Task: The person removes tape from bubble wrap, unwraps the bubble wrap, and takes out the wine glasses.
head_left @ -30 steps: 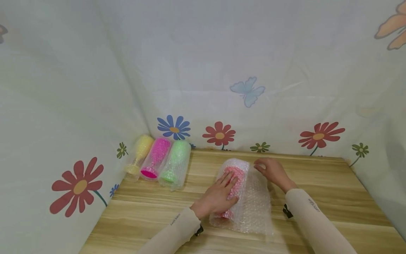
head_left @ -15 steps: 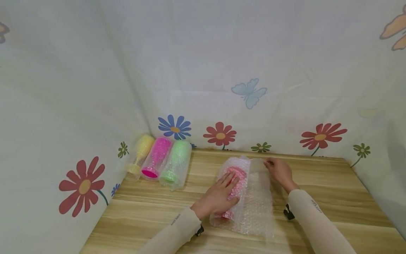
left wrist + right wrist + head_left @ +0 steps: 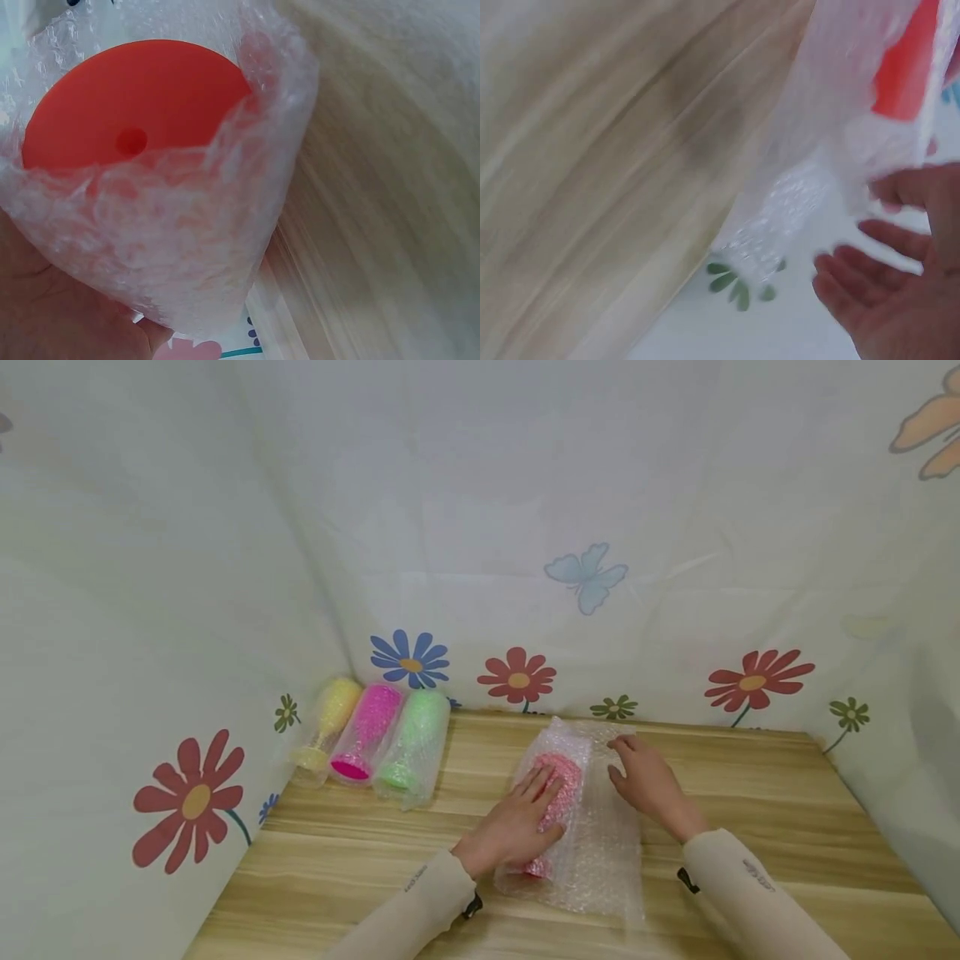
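A red plastic goblet (image 3: 564,772) lies on the table under bubble wrap (image 3: 600,843), its foot toward the near edge. My left hand (image 3: 517,822) rests flat on the wrapped goblet with fingers spread. In the left wrist view, the goblet's round red foot (image 3: 165,90) with a small hole shows at the wrap's open end. A loose flap of the wrap (image 3: 795,202) extends to the right. My right hand (image 3: 651,781) is beside that flap's far right part, fingers loosely bent and apart, with nothing pinched between them in the right wrist view (image 3: 900,277).
At the back left, yellow (image 3: 337,710), magenta (image 3: 371,727) and green (image 3: 420,735) goblets lie side by side, each in bubble wrap. Behind the wooden table (image 3: 765,827) hangs a white curtain (image 3: 480,493) printed with flowers and butterflies.
My right hand pulled the flap's far corner to the right, then let go of it and lowered slightly. The flap's far end now lies spread out more. My left hand stays in place.
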The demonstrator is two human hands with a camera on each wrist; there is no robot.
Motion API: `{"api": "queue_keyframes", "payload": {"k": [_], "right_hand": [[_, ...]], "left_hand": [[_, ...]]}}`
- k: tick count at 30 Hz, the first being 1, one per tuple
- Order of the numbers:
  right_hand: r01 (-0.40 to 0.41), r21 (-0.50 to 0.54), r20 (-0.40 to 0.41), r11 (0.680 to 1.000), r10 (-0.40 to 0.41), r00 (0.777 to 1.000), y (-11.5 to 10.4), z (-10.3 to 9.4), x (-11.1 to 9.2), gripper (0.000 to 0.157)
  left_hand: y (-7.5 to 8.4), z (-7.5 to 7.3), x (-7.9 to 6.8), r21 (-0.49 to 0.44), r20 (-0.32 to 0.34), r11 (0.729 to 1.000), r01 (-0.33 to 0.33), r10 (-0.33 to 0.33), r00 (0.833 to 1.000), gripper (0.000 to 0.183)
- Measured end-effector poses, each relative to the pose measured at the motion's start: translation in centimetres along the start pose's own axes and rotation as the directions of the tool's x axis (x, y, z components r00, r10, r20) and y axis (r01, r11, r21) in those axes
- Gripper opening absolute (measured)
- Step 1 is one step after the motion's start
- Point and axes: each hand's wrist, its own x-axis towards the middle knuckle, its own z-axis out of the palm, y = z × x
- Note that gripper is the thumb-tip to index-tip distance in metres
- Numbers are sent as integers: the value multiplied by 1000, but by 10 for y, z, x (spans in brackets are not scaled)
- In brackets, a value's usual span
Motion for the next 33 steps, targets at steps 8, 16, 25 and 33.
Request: {"api": "queue_keyframes", "payload": {"k": [8,16,25,33], "right_hand": [[39,17,279,999,-42,959,-25,-1,-26,61],[-59,135,483,989,-14,875,-27,5,-37,83],[-70,159,539,985,-27,842,-23,17,-46,96],[-18,154,516,988,-64,854,-12,16,-50,94]], "left_hand": [[-1,-1,0,-13,-16,1000,12,-12,1000,71],[0,-5,-1,-46,-26,999,7,-8,1000,73],[-2,-6,-2,-59,-18,998,22,-23,1000,74],[0,-7,-4,-80,-27,996,29,-31,999,75]]}}
